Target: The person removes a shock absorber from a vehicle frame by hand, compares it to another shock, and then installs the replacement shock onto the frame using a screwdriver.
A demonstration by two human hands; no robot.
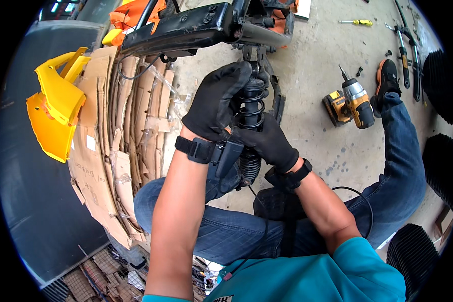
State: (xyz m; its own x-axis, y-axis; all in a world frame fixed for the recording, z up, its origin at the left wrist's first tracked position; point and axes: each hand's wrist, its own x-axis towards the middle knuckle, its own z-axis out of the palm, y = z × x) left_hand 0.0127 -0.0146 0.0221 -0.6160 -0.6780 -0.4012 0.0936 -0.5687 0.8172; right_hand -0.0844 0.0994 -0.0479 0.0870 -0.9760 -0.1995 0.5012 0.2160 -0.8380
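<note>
A black coil-spring shock absorber [251,106] runs lengthwise in front of me, its far end up against the bracket of a black metal frame [186,29]. My left hand [217,98], in a black glove, is closed round its upper part from the left, fingers bent over the far end. Lower down, my gloved right hand [271,143] grips the same shock absorber from the right. Below my hands its ribbed lower section [249,163] points toward my legs. The palms and some fingertips are hidden. Straps with small black devices sit on both wrists.
Flattened cardboard [98,136] is stacked at the left, with yellow plastic panels [58,105] on it. A cordless impact driver [355,100] stands on the concrete floor at the right. Beyond are a yellow screwdriver [360,22], loose bolts and long-handled wrenches [403,58].
</note>
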